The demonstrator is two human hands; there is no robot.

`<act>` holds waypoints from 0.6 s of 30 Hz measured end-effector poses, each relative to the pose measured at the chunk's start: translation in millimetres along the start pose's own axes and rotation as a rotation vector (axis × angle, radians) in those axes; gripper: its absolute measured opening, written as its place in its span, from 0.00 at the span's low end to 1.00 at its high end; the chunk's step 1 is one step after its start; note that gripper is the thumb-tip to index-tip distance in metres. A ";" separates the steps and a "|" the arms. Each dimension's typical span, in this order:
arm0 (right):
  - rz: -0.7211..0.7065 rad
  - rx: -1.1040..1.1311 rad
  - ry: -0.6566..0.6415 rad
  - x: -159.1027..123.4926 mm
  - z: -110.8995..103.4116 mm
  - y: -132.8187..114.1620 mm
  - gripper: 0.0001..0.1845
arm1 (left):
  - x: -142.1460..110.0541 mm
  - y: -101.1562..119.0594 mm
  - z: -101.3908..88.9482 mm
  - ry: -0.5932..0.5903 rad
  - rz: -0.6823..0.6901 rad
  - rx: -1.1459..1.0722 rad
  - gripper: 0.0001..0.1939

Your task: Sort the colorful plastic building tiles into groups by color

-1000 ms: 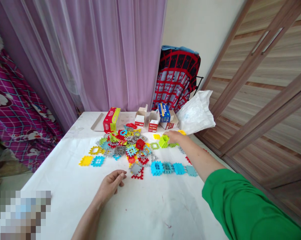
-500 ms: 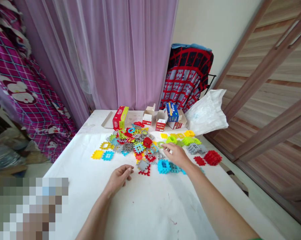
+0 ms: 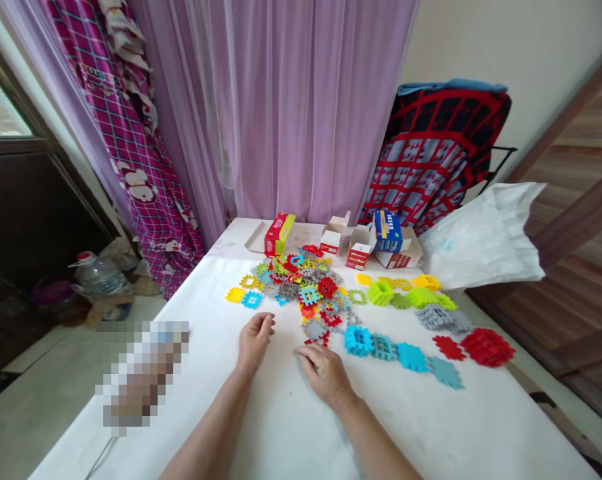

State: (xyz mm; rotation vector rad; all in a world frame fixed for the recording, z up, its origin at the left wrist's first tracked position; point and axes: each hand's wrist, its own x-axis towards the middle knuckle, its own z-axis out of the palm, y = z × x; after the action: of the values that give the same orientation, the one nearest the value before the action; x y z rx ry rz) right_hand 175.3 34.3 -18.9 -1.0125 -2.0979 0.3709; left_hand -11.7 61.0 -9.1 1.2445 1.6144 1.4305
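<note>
In the head view my left hand [image 3: 255,341] hovers over the white table [image 3: 281,427], just left of the front of a mixed pile of toothed plastic building tiles [image 3: 285,288]. Its fingers are curled in and no tile shows in them. My right hand [image 3: 327,375] is close in front of the pile's near end, fingers bent and nothing visible in the grip. A grey tile [image 3: 315,328] lies just beyond its fingertips. To its right runs a row of blue tiles, with a stack of bright blue tiles [image 3: 358,341] nearest the hand.
Right of the pile lie green tiles [image 3: 381,293], yellow tiles [image 3: 427,283], grey tiles [image 3: 435,317] and a red stack [image 3: 488,347]. Small open boxes [image 3: 359,248] and a red-and-green box [image 3: 279,234] stand behind. A white bag [image 3: 485,237] rests at the back right.
My right hand has drawn back from the green tiles toward the table's middle, its fingers now more bent. The left hand stays near the pile. The view has turned left.
</note>
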 end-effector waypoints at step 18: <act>0.064 0.120 -0.001 -0.5 1.9 7.5 0.14 | 47.9 8.2 -48.9 -0.059 0.269 1.035 0.17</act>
State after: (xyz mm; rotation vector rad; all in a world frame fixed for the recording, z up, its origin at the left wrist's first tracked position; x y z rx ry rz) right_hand 178.2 38.8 -24.6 -1.0108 -2.0218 0.5229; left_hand -70.8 87.3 14.6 2.0853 2.2994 0.6094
